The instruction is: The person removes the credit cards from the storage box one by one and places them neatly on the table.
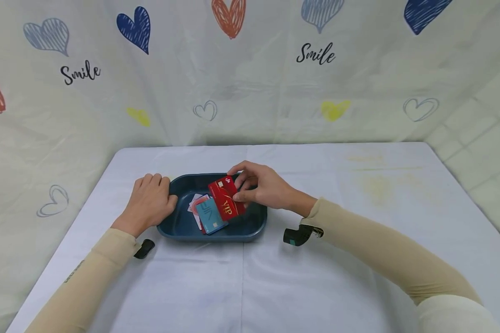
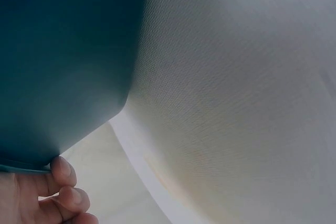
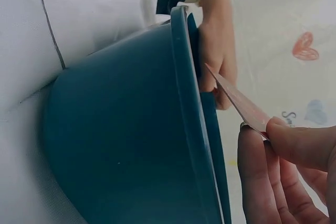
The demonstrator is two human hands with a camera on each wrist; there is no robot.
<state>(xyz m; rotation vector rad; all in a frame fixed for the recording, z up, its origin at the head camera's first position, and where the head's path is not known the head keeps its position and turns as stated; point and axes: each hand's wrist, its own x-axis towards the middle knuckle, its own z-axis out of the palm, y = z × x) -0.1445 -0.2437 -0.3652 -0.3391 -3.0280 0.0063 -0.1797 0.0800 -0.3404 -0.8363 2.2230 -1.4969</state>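
Observation:
A dark teal tray point(image 1: 181, 187) with rounded ends stands on the white cloth. My left hand point(image 1: 150, 203) grips its left end, and in the left wrist view the curled fingers point(image 2: 65, 171) show at the rim of the tray point(image 2: 68, 66). Between thumb and fingers my right hand point(image 1: 266, 187) pinches a red VIP card point(image 1: 228, 199), held tilted over the tray. In the right wrist view that card point(image 3: 239, 100) appears nearly edge-on above the rim. Inside the tray lie a blue card point(image 1: 210, 216) and overlapping white and red cards point(image 1: 194, 203), partly covered by it.
The white tablecloth point(image 1: 200, 286) spreads around the tray, with faint yellow stains at the back right. Behind the table hangs a cloth point(image 1: 258, 83) printed with hearts and "Smile". Black wrist cameras point(image 1: 297, 235) sit below both sleeves.

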